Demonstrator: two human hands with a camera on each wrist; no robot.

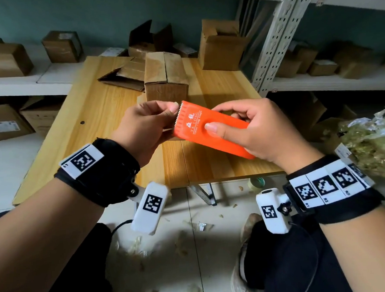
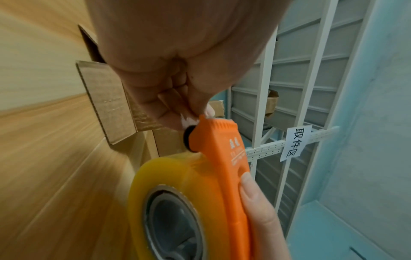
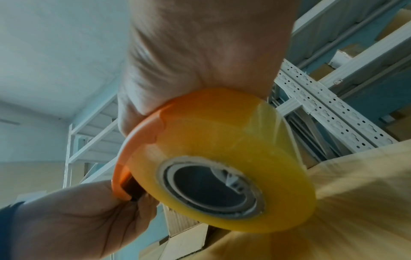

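An orange tape dispenser with white lettering hangs over the wooden table, its toothed edge pointing up and left. My right hand grips its body, thumb pressed flat on top. A yellowish clear tape roll sits under the dispenser; from the head view it is hidden. My left hand pinches the tape's end at the toothed edge, and the pale strip shows between its fingertips. In the right wrist view the roll fills the middle, with the left hand at the dispenser's tip.
A closed cardboard box stands on the table just beyond my hands, a flattened box to its left. White metal shelving with more boxes rises at the right and behind. A heap of crumpled tape lies at the right. Scraps litter the floor.
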